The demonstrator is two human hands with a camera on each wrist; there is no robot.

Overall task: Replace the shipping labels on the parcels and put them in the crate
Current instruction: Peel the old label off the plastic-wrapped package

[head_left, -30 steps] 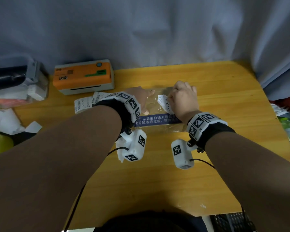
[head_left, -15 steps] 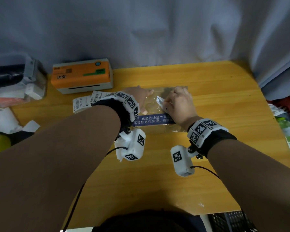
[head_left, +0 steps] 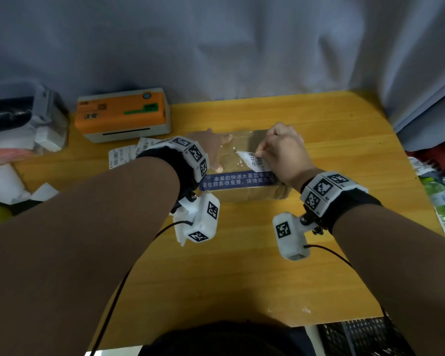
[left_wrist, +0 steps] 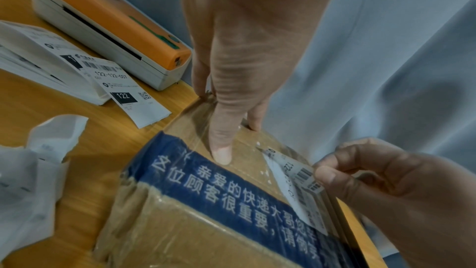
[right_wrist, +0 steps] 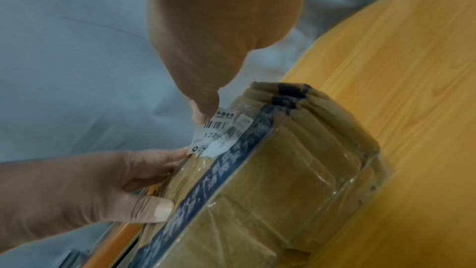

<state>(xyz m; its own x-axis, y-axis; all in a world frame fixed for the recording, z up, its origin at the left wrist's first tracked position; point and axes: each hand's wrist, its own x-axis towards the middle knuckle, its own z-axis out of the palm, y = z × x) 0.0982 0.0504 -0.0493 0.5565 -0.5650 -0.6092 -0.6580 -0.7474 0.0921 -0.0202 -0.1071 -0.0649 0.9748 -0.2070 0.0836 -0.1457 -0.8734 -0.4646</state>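
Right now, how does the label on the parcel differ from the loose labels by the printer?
The label on the parcel is partly peeled, pinched by the right hand; the loose labels lie flat on the table, untouched. The first sits alone; the others are stacked. Both are white with barcodes.

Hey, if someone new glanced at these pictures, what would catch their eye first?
Probably the two hands at the middle of the yellow wooden table: the right hand pinches a white shipping label half peeled off a tape-wrapped cardboard parcel, while the left hand presses the parcel down. Next, the orange label printer at the table's back left, with printed labels lying in front of it.
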